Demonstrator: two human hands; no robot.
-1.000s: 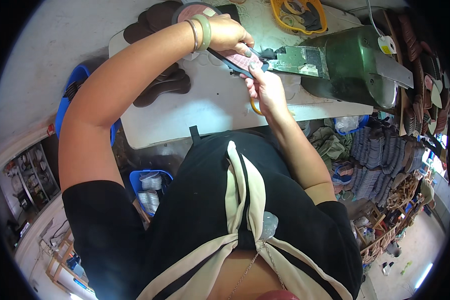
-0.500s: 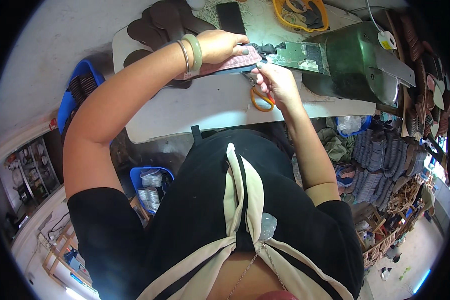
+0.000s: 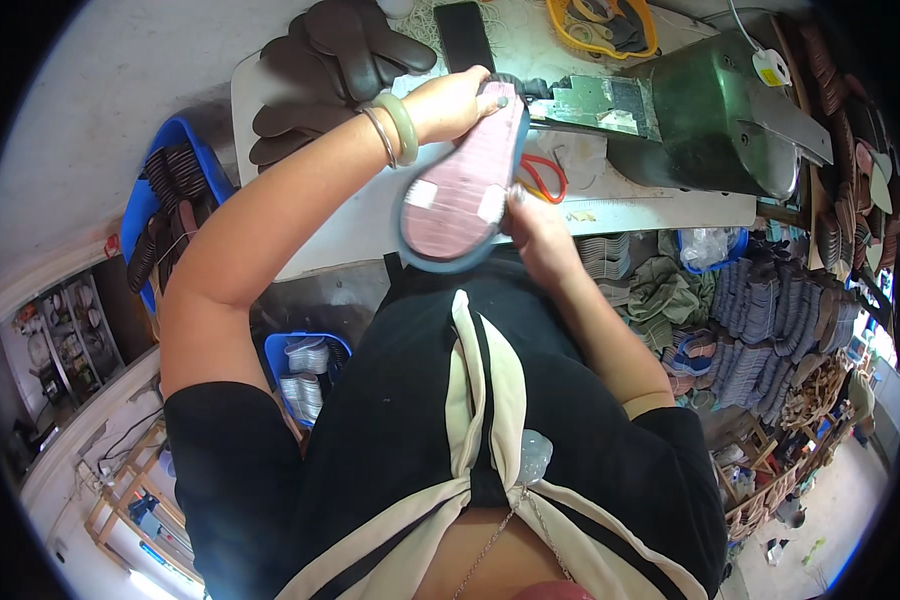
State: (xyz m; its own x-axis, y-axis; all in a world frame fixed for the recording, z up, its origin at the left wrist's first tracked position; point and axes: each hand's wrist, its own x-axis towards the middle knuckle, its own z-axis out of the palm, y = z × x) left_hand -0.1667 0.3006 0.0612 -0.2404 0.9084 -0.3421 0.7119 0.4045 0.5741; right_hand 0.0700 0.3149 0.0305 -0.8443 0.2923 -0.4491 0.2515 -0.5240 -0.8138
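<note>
A white workbench point(image 3: 330, 215) carries dark insoles point(image 3: 340, 50) and orange scissors point(image 3: 548, 178).

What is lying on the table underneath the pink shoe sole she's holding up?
Under the pink shoe sole, red-handled scissors show on the white table, partly covered by the right hand. The left hand holds the sole's far end.

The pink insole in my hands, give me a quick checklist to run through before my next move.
1. Left hand grips the pink insole at its far end: ok.
2. Right hand touches the insole's near edge: ok.
3. Insole lifted off the white table: ok.
4. Insole close to the green machine: ok.
5. Orange-handled scissors lie apart from the fingers: ok.
6. Insole's underside clean: cannot tell.
</note>
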